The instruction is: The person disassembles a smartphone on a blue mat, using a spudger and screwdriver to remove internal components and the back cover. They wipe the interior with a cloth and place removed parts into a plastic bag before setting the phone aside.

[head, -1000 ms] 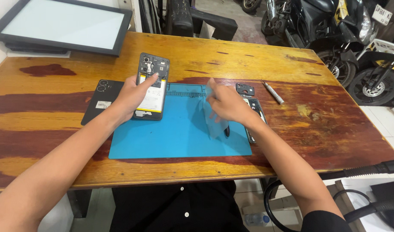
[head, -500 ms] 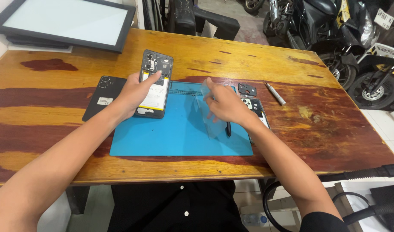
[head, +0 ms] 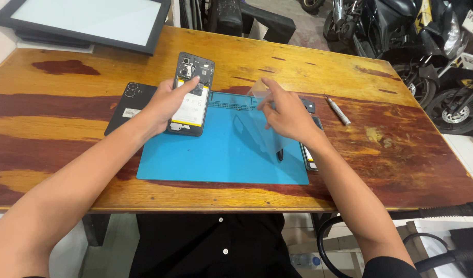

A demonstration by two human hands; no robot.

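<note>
Left hand (head: 164,105) is wrapped around an opened phone (head: 191,95), its back off and its insides showing, fingers clamped on the upper edge and the lower end resting at the left edge of the blue work mat (head: 221,149). Right hand (head: 288,116) is lifted above the mat, thumb and fingertips pinched together on a thin clear sheet (head: 259,123); it is nearly see-through, so I can only just make out its outline, and a dark slim tool (head: 280,153) seems to sit under that hand too.

Risks from here, as I judge them: that sheet is floppy and held by one corner, so it could fold on itself, pick up dust, or brush the wooden tabletop (head: 298,62). The phone is tilted on one end with its parts exposed; a slip of the left grip could drop it onto the mat or knock the black back cover (head: 131,105) lying just beside it. The second dark device (head: 309,149) sits at the mat's right edge under the wrist, easy to nudge, and the silver pen (head: 338,110) nearby could roll.
</note>
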